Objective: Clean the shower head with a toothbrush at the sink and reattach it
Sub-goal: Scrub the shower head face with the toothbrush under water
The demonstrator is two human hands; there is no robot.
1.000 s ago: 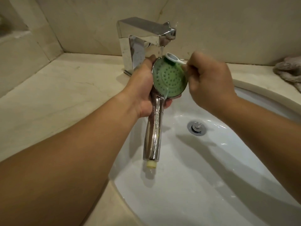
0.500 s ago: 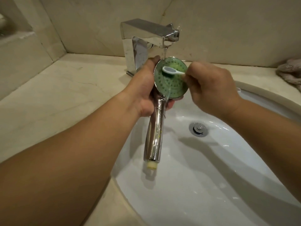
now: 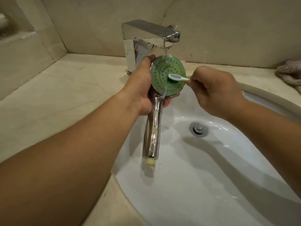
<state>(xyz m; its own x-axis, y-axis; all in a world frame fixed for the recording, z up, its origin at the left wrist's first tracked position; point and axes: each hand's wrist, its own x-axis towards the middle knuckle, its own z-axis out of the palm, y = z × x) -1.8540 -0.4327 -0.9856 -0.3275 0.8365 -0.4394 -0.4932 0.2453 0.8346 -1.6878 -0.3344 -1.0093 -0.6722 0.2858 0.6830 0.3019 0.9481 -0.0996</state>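
Observation:
The shower head [image 3: 161, 74] has a round green nozzle face and a chrome handle ending in a pale yellow fitting. My left hand [image 3: 141, 88] grips it at the neck and holds it over the white sink [image 3: 211, 176], face toward me, under the running chrome tap [image 3: 146, 39]. My right hand [image 3: 215, 90] pinches the handle of a white toothbrush [image 3: 176, 77]. Its head lies across the lower middle of the green face, bristles against it. Water falls on the face's top edge and runs off its bottom.
The drain plug [image 3: 198, 129] sits in the basin right of the chrome handle. A beige stone counter [image 3: 65, 98] surrounds the sink, with walls behind and at left. A crumpled pale cloth [image 3: 290, 74] lies at the far right on the counter.
The toothbrush head moved from the top edge of the green face down to its lower middle. My right hand dropped with it. The shower head stayed under the tap.

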